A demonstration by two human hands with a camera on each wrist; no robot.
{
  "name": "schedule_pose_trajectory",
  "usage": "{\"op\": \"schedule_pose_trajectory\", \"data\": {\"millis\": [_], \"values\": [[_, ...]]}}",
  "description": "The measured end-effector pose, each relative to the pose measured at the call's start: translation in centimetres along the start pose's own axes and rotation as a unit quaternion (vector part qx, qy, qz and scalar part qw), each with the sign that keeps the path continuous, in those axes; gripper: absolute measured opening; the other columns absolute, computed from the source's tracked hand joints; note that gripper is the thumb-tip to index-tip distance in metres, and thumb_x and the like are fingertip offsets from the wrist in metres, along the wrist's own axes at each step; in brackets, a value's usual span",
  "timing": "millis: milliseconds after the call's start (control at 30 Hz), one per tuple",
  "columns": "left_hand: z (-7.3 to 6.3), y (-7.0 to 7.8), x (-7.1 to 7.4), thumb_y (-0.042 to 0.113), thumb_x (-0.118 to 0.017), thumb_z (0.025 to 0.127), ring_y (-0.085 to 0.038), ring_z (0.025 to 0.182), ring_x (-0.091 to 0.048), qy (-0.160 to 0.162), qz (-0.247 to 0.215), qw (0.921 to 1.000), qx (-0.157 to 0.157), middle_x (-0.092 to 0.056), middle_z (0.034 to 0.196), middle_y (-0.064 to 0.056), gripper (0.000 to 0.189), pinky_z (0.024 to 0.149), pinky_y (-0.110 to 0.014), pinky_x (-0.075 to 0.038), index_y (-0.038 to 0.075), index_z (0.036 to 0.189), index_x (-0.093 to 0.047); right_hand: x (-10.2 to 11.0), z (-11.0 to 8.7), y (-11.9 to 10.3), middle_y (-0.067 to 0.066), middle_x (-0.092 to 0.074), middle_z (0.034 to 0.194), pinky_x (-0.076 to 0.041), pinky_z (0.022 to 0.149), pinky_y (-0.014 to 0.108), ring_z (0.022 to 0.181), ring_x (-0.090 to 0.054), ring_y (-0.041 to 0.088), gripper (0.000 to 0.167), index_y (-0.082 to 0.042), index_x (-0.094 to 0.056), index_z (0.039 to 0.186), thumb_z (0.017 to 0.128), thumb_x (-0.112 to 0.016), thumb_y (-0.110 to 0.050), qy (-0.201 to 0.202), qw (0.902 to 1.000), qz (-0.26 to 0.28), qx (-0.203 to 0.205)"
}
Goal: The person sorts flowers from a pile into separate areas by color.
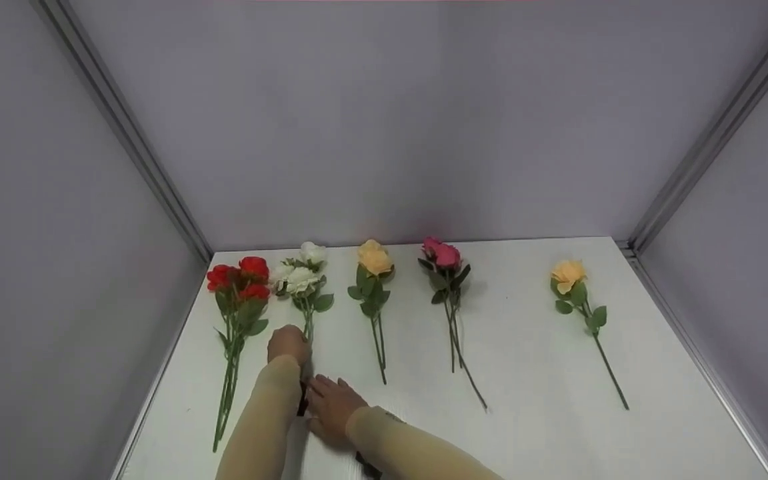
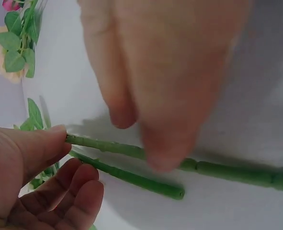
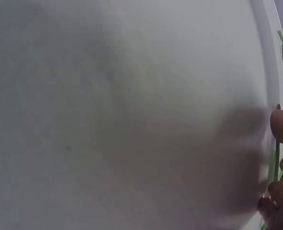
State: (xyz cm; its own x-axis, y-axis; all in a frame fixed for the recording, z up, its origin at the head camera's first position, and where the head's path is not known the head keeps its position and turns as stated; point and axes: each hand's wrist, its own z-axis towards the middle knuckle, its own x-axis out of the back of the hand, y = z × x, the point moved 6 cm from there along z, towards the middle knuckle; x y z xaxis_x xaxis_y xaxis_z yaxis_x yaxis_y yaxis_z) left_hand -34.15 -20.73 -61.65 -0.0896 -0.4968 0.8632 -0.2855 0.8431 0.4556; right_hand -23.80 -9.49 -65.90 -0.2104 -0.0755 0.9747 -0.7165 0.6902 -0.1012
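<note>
Three white flowers (image 1: 301,281) lie together on the white table, their green stems running toward me. My left hand (image 1: 289,344) holds these stems below the leaves. In the left wrist view its thumb and fingers (image 2: 45,153) pinch one green stem (image 2: 107,146), while a shorter stem end (image 2: 172,191) sticks out below. My right hand (image 1: 334,407) is just nearer to me, its fingertips coming down onto the same stem from above. At the right edge of the right wrist view, its thumb (image 3: 282,125) presses a stem (image 3: 277,163).
Red roses (image 1: 254,269) lie left of the white flowers. To the right are yellow roses (image 1: 375,259), dark pink roses (image 1: 447,256) and a single yellow rose (image 1: 569,275) farther off. Grey panels (image 1: 384,133) enclose the table at the back and sides.
</note>
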Motion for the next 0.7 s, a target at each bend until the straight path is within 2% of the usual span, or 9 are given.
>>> {"op": "schedule_pose_trajectory", "data": {"millis": [200, 333, 500, 600, 700], "values": [[0.0, 0.9, -1.0, 0.000, -0.061, 0.086, -0.021, 0.061, -0.051, -0.008, 0.024, 0.9994, -0.022, -0.059, 0.066, -0.007, 0.014, 0.062, -0.041, -0.047, 0.004, 0.072, -0.062, -0.1, -0.2, 0.5, -0.006, -0.029, 0.152, -0.027, 0.110, 0.033, 0.141, -0.022, 0.010, 0.055, -0.020, -0.039, 0.145, 0.100, -0.037, -0.051, 0.036, 0.9991, -0.016, 0.015], [0.2, 1.3, -1.3, -0.005, -0.061, 0.086, -0.021, 0.064, -0.055, 0.000, 0.052, 0.9980, -0.037, -0.061, 0.069, -0.009, 0.013, 0.064, -0.042, -0.049, 0.003, 0.076, -0.063, -0.6, -0.4, 0.7, -0.006, -0.022, 0.155, -0.024, 0.112, 0.036, 0.144, -0.016, 0.011, 0.055, -0.023, -0.034, 0.148, 0.101, -0.030, -0.052, 0.024, 0.9996, -0.010, 0.012], [0.2, 1.9, -1.3, -0.006, -0.063, 0.084, -0.024, 0.064, -0.060, 0.018, 0.080, 0.9951, -0.054, -0.063, 0.069, -0.010, 0.013, 0.064, -0.044, -0.051, 0.002, 0.074, -0.065, -1.1, -0.6, 0.7, -0.007, -0.010, 0.160, -0.019, 0.114, 0.038, 0.146, -0.005, 0.011, 0.063, -0.023, -0.023, 0.153, 0.100, -0.018, -0.058, 0.001, 0.9997, -0.024, 0.010], [0.0, 2.0, -1.4, -0.005, -0.064, 0.083, -0.025, 0.063, -0.060, 0.023, 0.091, 0.9937, -0.061, -0.062, 0.067, -0.009, 0.014, 0.063, -0.044, -0.051, 0.004, 0.073, -0.064, -1.5, -0.8, 0.8, -0.007, -0.007, 0.160, -0.017, 0.114, 0.037, 0.146, -0.002, 0.010, 0.067, -0.023, -0.019, 0.154, 0.098, -0.017, -0.061, -0.005, 0.9997, -0.016, 0.015], [-0.3, 2.1, -1.5, -0.005, -0.065, 0.083, -0.024, 0.062, -0.057, 0.019, 0.086, 0.9945, -0.058, -0.060, 0.065, -0.007, 0.016, 0.063, -0.044, -0.050, 0.006, 0.071, -0.062, -1.5, -0.8, 1.0, -0.005, -0.008, 0.160, -0.018, 0.114, 0.038, 0.146, -0.003, 0.011, 0.068, -0.023, -0.022, 0.153, 0.098, -0.020, -0.062, -0.001, 0.9997, -0.004, 0.023]]}}
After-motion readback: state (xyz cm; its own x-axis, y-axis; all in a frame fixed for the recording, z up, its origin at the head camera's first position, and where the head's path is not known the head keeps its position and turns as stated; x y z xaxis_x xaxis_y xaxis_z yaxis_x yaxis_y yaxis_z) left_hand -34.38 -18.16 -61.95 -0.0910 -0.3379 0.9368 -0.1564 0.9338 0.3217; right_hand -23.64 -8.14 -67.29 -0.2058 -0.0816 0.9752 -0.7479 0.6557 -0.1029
